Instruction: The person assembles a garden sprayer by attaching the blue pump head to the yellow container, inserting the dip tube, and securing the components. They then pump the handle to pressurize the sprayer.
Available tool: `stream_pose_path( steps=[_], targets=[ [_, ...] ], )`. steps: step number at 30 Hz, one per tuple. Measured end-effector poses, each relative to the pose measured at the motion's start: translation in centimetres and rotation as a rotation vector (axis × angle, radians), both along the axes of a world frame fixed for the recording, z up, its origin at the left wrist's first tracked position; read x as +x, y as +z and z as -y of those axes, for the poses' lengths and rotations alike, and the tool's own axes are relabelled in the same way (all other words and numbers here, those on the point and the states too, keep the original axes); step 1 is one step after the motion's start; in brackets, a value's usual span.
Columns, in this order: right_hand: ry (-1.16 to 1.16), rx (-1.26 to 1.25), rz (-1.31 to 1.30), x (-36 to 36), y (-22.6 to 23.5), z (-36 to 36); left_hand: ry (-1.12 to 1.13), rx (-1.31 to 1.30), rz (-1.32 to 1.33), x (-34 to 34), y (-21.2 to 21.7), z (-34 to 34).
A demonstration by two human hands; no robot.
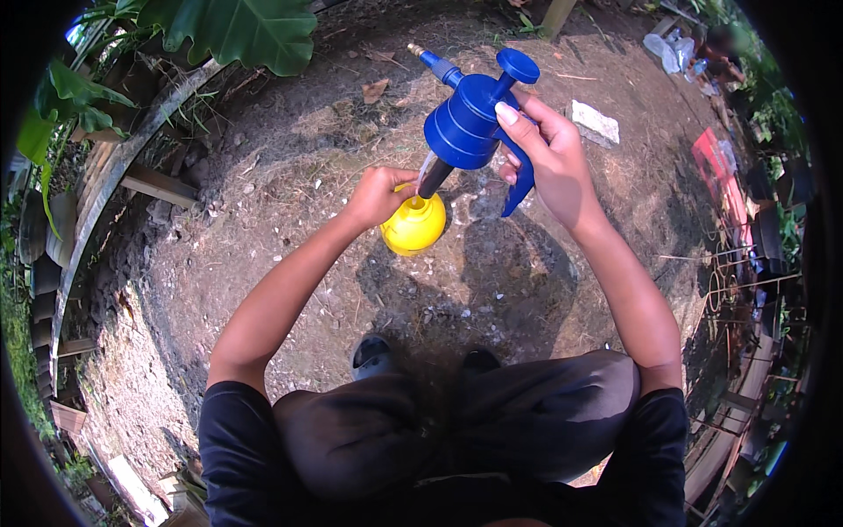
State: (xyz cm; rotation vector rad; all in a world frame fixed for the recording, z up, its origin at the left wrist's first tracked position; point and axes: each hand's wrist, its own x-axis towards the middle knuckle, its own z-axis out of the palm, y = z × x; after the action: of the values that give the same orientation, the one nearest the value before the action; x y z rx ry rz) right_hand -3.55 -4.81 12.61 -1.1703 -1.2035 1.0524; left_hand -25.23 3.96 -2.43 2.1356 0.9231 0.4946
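My right hand [555,158] grips a blue pump sprayer head [465,123] by its handle, thumb beside the round plunger knob [518,66]. The brass-tipped nozzle [415,50] points up and to the left. Below the head, a dark pump cylinder [434,180] and a thin clear tube slant down to the mouth of a yellow sprayer bottle [414,230]. Head and bottle are apart, with the cylinder's lower end right by the opening. My left hand [379,195] is closed at the bottle's neck, close to the tube; its fingertips are partly hidden.
Bare dirt ground [307,220] with dry leaves and small stones lies all around. A pale concrete chunk [595,123] sits at the far right. Wooden planks [158,185] and a large leafy plant [241,31] border the left; red netting [716,162] and rusty wire are at right.
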Motion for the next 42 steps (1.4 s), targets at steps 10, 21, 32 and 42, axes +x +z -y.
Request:
stream_pose_path(
  steps=[10, 21, 32, 42],
  targets=[
    [0.080, -0.142, 0.150, -3.9, -10.2, -1.0, 0.282, -0.380, 0.513, -2.2, -2.9, 1.4],
    [0.412, -0.118, 0.591, -1.5, -12.6, -2.2, 0.169, -0.031, 0.197, -0.4, -4.3, 4.3],
    [0.433, -0.131, 0.589, -3.7, -9.8, -5.2, 0.182, -0.453, 0.386, 0.5, -2.9, 3.8],
    [0.306, -0.086, 0.687, -5.5, -0.8, -6.9, 0.179, -0.403, 0.356, 0.1, -3.3, 4.0]
  ],
)
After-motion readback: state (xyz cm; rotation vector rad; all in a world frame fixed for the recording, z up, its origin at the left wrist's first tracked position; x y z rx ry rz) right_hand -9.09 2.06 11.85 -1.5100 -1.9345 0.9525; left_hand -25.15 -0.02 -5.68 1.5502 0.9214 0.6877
